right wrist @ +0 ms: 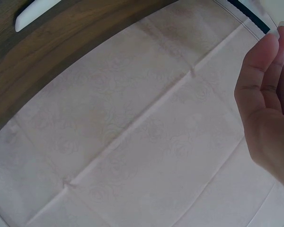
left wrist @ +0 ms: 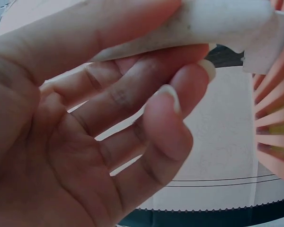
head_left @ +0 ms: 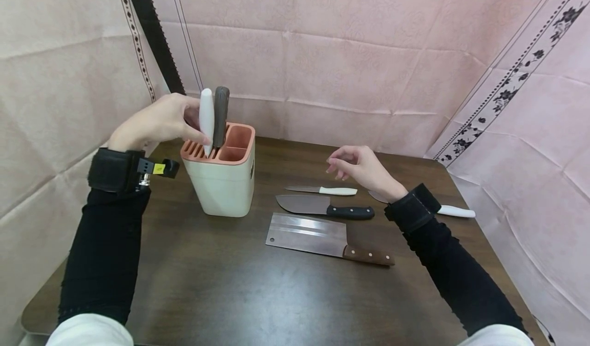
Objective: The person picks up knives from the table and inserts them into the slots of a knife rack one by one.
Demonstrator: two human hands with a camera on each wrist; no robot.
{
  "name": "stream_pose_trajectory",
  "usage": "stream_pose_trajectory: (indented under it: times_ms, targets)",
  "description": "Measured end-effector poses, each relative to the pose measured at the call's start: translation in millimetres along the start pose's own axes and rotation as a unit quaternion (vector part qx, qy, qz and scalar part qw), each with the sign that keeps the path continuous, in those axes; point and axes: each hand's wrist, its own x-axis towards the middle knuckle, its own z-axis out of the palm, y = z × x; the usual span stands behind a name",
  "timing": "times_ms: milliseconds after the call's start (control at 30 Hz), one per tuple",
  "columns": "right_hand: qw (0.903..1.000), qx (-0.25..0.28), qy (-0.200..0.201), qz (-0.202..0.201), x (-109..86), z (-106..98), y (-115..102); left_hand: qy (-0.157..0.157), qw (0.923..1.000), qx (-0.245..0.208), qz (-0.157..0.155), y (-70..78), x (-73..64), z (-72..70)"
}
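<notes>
Cleaver: the wood-handled cleaver [head_left: 306, 236] lies flat, nearest to the person; I can read no brand on its blade.
Black-handled knife: the black-handled knife [head_left: 350, 212] lies just beyond it; no legible writing.
Knife behind the wrist: the right wrist strap [head_left: 413, 209] hides the middle of a white-handled knife [head_left: 456, 212]; a lowered forearm could meet its edge.
Paring knife: the small white-handled paring knife [head_left: 338, 191] lies flat, blade toward the knife holder [head_left: 218, 187]; a careless reach from that side could cut fingers.
Yellow sticker: the yellow sticker [head_left: 159, 169] on the left wrist device has marks too small to read.
Right hand: the right hand [head_left: 361, 167], fingers loosely bent, is above the table and holds nothing.
Holder: its slots are narrow; a tilted blade could jam or scrape the rim, and a sideways push could perhaps tip it. A dark mark on its side is not readable.
Left hand: the left hand [head_left: 161, 118] pinches the upright white handle [head_left: 207, 115] between thumb and fingers, other fingers loosely bent. This knife is at the slots; I cannot tell how deep. A weak pinch might let it twist or drop.
Grey handle: the dark grey handle [head_left: 221, 115] stands close beside it, so knuckles or handles may knock.
</notes>
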Motion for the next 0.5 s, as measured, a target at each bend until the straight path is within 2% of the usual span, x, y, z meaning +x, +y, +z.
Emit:
stream_pose_trajectory:
  times_ms: [167,500]
  targets:
    - [1.0,0.001,0.002,0.005,-1.3,0.1,-4.9,-0.008,0.9999,-0.006,-0.003,-1.2,1.1,2.8]
    - [1.0,-0.006,-0.001,-0.006,-1.6,-1.3,2.8,-0.018,0.9997,-0.016,-0.008,-1.0,1.8,5.1]
